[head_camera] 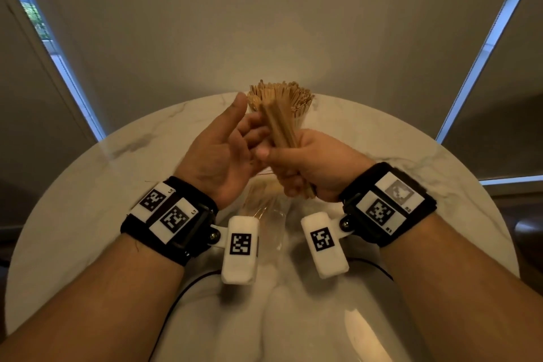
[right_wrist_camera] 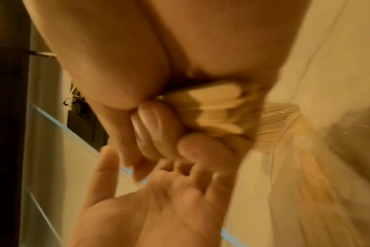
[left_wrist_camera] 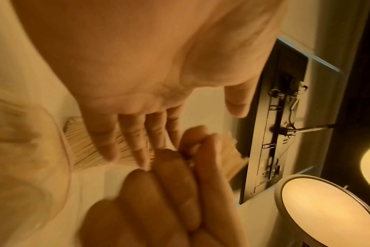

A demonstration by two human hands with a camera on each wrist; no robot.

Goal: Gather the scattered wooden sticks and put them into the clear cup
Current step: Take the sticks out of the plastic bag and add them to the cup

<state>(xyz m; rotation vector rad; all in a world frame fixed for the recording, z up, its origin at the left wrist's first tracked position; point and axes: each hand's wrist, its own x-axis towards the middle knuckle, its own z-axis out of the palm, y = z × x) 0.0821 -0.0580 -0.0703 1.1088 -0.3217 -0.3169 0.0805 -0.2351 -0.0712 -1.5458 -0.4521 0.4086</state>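
Observation:
My right hand (head_camera: 279, 169) grips a bundle of flat wooden sticks (head_camera: 280, 129) upright above the table; their rounded ends (right_wrist_camera: 211, 103) show under its curled fingers. Just left of the bundle, my left hand (head_camera: 246, 120) stands open, palm facing it, with straight fingers (left_wrist_camera: 135, 143) close by the sticks; whether they touch is unclear. Behind both hands a clear cup (head_camera: 296, 123) is packed with a fan of sticks (head_camera: 279, 94). Its ribbed wall (right_wrist_camera: 281, 113) shows in the right wrist view.
Both hands hover over a round white marble table (head_camera: 117, 185). Under the wrists lies a clear plastic wrapper or container (head_camera: 264, 209) holding more sticks, blurred. Closed blinds stand behind the table. A round lit lamp (left_wrist_camera: 327, 213) shows in the left wrist view.

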